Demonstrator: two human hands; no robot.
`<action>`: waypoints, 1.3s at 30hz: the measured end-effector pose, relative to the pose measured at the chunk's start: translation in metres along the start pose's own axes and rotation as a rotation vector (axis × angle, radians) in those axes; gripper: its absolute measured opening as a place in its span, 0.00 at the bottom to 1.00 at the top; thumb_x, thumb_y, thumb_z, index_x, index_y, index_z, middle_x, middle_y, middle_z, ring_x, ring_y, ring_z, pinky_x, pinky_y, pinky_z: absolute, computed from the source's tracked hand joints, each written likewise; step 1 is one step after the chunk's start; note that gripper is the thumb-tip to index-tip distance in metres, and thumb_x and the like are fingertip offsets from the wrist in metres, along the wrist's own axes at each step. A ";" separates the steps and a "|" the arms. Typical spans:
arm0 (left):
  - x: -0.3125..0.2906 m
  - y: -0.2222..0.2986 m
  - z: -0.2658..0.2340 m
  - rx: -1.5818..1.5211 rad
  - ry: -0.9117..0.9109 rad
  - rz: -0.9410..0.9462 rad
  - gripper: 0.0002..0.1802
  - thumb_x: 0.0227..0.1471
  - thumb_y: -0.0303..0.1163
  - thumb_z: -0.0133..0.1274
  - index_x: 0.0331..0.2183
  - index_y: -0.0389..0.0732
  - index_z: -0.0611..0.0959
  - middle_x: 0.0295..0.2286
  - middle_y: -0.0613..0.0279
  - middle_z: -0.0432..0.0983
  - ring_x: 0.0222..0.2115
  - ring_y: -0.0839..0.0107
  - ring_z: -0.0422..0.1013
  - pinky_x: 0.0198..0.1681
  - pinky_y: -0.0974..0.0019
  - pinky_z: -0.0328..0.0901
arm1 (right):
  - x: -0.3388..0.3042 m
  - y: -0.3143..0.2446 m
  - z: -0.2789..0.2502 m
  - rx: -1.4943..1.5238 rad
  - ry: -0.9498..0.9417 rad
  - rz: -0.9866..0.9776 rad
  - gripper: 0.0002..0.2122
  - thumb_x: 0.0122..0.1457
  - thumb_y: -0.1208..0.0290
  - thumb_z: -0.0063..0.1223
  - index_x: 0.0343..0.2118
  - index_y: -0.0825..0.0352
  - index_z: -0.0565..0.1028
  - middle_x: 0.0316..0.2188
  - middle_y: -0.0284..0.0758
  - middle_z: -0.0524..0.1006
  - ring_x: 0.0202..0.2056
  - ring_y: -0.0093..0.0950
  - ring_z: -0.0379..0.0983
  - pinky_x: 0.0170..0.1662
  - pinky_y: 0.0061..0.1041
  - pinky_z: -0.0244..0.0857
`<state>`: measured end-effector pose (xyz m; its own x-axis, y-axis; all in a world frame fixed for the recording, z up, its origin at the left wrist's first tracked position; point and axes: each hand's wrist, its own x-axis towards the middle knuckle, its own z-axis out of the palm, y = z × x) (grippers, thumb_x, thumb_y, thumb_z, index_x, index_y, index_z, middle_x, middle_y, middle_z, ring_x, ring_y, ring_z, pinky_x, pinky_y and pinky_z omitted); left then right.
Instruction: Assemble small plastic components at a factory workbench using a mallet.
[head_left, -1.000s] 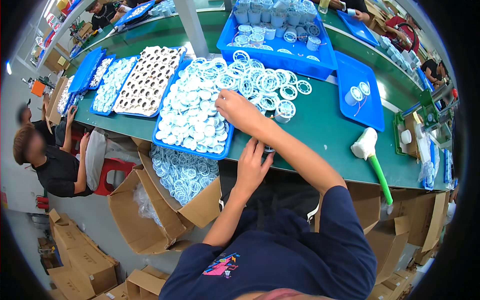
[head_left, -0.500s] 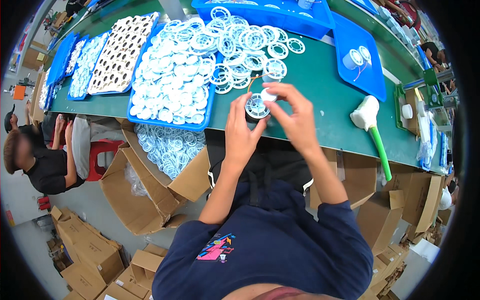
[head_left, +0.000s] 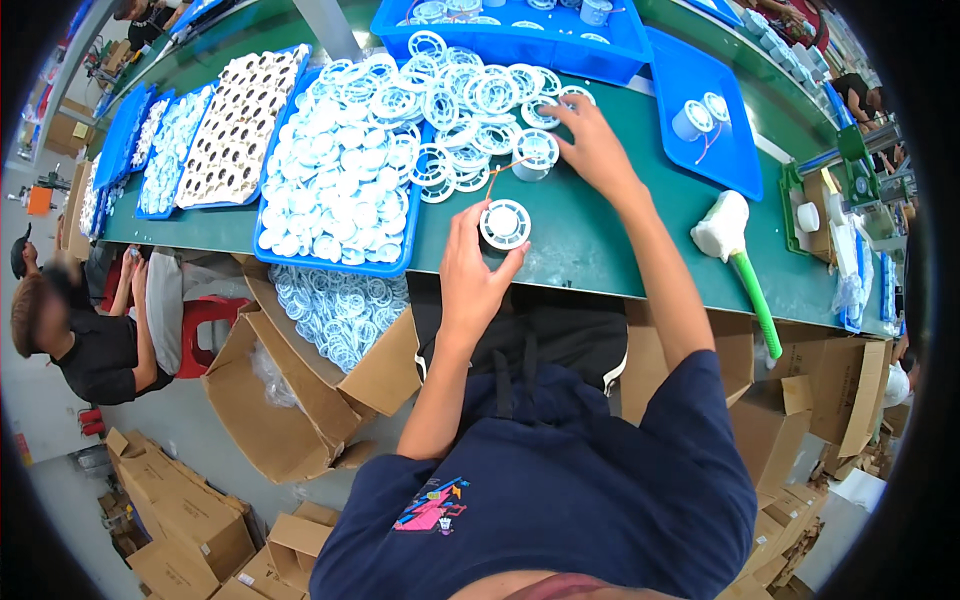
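The left hand (head_left: 470, 272) had its grip closed around a white drum (head_left: 505, 224), fingers on one side and thumb on the other, near the front edge of the green surface (head_left: 610, 235). A round white cap sat in the middle of the drum's top. An orange wire (head_left: 492, 182) ran just beyond the fingers, toward a second drum (head_left: 536, 150) that stood upright behind.

The right hand (head_left: 592, 145) reached over the surface with a wide grip, finger and thumb apart, its fingertips at the edge of the heaped white rings (head_left: 492, 92); whether they touched one could not be told.

To the left, a blue tray (head_left: 335, 262) was piled with white caps (head_left: 345, 190), and rings spread past its far corner. Behind the rings stood a blue bin (head_left: 510, 62). To the right, a shallow blue tray (head_left: 738, 165) carried two drums (head_left: 690, 122), and a mallet (head_left: 722, 226) with a green handle lay nearer the edge.
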<state>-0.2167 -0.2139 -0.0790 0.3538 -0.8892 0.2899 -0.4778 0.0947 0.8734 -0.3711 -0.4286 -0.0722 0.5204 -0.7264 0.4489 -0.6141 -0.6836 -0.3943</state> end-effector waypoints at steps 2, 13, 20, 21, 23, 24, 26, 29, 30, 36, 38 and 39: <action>-0.001 -0.004 -0.001 0.013 -0.009 0.007 0.34 0.49 0.33 0.69 0.55 0.37 0.73 0.49 0.49 0.74 0.49 0.48 0.73 0.50 0.53 0.69 | 0.007 0.011 0.007 -0.053 -0.049 -0.067 0.14 0.58 0.68 0.66 0.48 0.59 0.82 0.52 0.41 0.76 0.54 0.42 0.73 0.54 0.40 0.72; 0.002 0.008 -0.009 -0.079 -0.177 -0.025 0.34 0.50 0.33 0.68 0.56 0.36 0.75 0.52 0.50 0.75 0.51 0.50 0.75 0.52 0.56 0.69 | -0.003 0.005 -0.019 0.085 0.187 0.144 0.19 0.54 0.68 0.68 0.48 0.67 0.78 0.48 0.39 0.78 0.48 0.36 0.75 0.49 0.33 0.71; 0.006 0.013 0.009 -0.159 -0.298 -0.020 0.34 0.51 0.33 0.67 0.57 0.37 0.75 0.52 0.50 0.75 0.51 0.48 0.75 0.52 0.54 0.70 | -0.092 -0.073 -0.090 0.407 -0.135 0.063 0.31 0.51 0.74 0.68 0.60 0.69 0.72 0.52 0.42 0.72 0.52 0.36 0.73 0.51 0.30 0.70; 0.007 0.015 0.010 -0.158 -0.291 -0.004 0.34 0.50 0.32 0.67 0.57 0.38 0.75 0.51 0.49 0.75 0.51 0.48 0.75 0.51 0.54 0.70 | -0.095 -0.084 -0.093 0.454 -0.196 0.047 0.30 0.52 0.74 0.68 0.60 0.69 0.72 0.52 0.43 0.71 0.53 0.39 0.71 0.54 0.32 0.68; 0.007 0.013 0.012 -0.158 -0.290 0.018 0.33 0.50 0.32 0.66 0.57 0.38 0.75 0.51 0.49 0.75 0.51 0.47 0.75 0.51 0.54 0.70 | -0.098 -0.091 -0.087 0.507 -0.229 0.020 0.30 0.52 0.74 0.68 0.60 0.69 0.72 0.52 0.43 0.71 0.54 0.41 0.71 0.55 0.34 0.68; 0.007 0.012 0.012 -0.153 -0.280 0.045 0.33 0.50 0.31 0.66 0.57 0.37 0.75 0.51 0.49 0.75 0.51 0.47 0.75 0.51 0.54 0.70 | -0.096 -0.092 -0.085 0.464 -0.230 0.012 0.30 0.52 0.73 0.68 0.59 0.69 0.73 0.52 0.43 0.71 0.54 0.41 0.70 0.55 0.34 0.68; 0.005 0.014 0.012 -0.159 -0.291 0.026 0.33 0.49 0.30 0.66 0.57 0.38 0.74 0.51 0.49 0.75 0.50 0.47 0.75 0.51 0.53 0.70 | -0.092 -0.088 -0.084 0.422 -0.247 0.014 0.29 0.52 0.72 0.69 0.58 0.69 0.73 0.52 0.42 0.71 0.54 0.41 0.70 0.55 0.34 0.68; 0.005 0.015 0.013 -0.154 -0.277 0.002 0.34 0.49 0.30 0.66 0.57 0.38 0.74 0.51 0.50 0.75 0.50 0.47 0.75 0.51 0.54 0.70 | -0.087 -0.083 -0.082 0.371 -0.312 0.013 0.28 0.52 0.71 0.69 0.57 0.70 0.74 0.52 0.42 0.72 0.54 0.41 0.72 0.54 0.35 0.69; 0.004 0.015 0.013 -0.154 -0.280 -0.003 0.34 0.49 0.30 0.66 0.58 0.39 0.74 0.51 0.50 0.75 0.50 0.47 0.75 0.51 0.54 0.70 | -0.086 -0.084 -0.083 0.393 -0.351 0.042 0.27 0.52 0.71 0.68 0.57 0.69 0.74 0.52 0.42 0.72 0.53 0.41 0.72 0.54 0.35 0.70; 0.003 0.013 0.013 -0.147 -0.276 0.011 0.35 0.48 0.29 0.65 0.59 0.42 0.74 0.50 0.52 0.76 0.49 0.47 0.75 0.49 0.53 0.71 | -0.088 -0.086 -0.086 0.444 -0.391 0.072 0.26 0.53 0.72 0.67 0.57 0.67 0.75 0.53 0.41 0.72 0.53 0.42 0.73 0.54 0.35 0.70; 0.003 0.012 0.013 -0.138 -0.276 0.018 0.35 0.48 0.29 0.65 0.59 0.42 0.73 0.50 0.52 0.76 0.49 0.47 0.75 0.49 0.53 0.71 | -0.089 -0.087 -0.086 0.454 -0.396 0.095 0.26 0.53 0.72 0.67 0.57 0.66 0.75 0.54 0.41 0.71 0.53 0.42 0.73 0.54 0.35 0.70; 0.003 0.012 0.013 -0.139 -0.273 0.023 0.35 0.48 0.29 0.65 0.59 0.42 0.73 0.50 0.52 0.76 0.49 0.46 0.75 0.49 0.53 0.71 | -0.089 -0.087 -0.086 0.455 -0.397 0.092 0.26 0.53 0.72 0.67 0.57 0.66 0.75 0.54 0.41 0.71 0.54 0.41 0.73 0.54 0.35 0.70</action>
<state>-0.2317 -0.2212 -0.0730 0.1055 -0.9718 0.2108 -0.3619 0.1599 0.9184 -0.4148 -0.2987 -0.0091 0.7124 -0.6948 0.0986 -0.3975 -0.5153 -0.7593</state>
